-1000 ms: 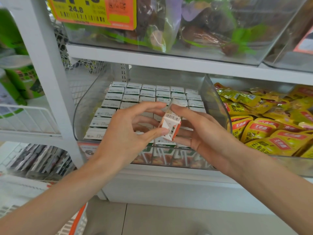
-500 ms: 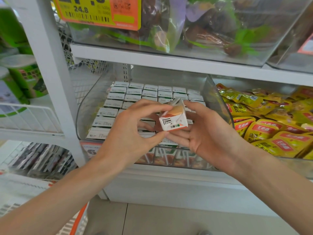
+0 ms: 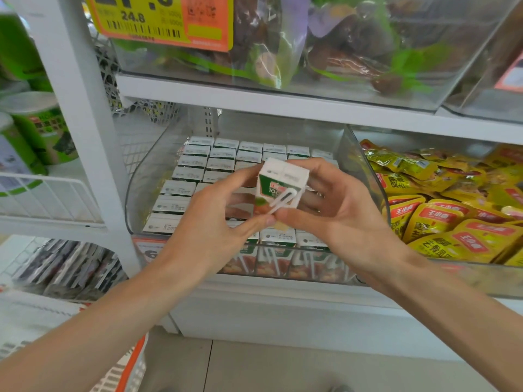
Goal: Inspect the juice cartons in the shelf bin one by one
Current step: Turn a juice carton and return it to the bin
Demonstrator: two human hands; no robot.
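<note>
A small juice carton [image 3: 278, 183], white on top with a green and orange front and a wrapped straw across it, is held upright above the clear shelf bin [image 3: 135, 193]. My left hand [image 3: 215, 222] pinches its lower left edge. From the right, my right hand [image 3: 331, 210] grips it with fingers curled behind. Several rows of identical cartons [image 3: 195, 172] fill the bin, white tops up; those under my hands are hidden.
Yellow snack pouches [image 3: 447, 219] fill the bin to the right. Above, a shelf bin holds bagged goods [image 3: 325, 52] behind an orange price tag [image 3: 161, 21]. Green cups [image 3: 36, 128] stand on a wire shelf at left. A white upright post [image 3: 85, 123] borders the bin's left side.
The carton has been turned in both hands: first its barcode side showed, then it lay tilted, and now its front with the straw faces me, upright.
</note>
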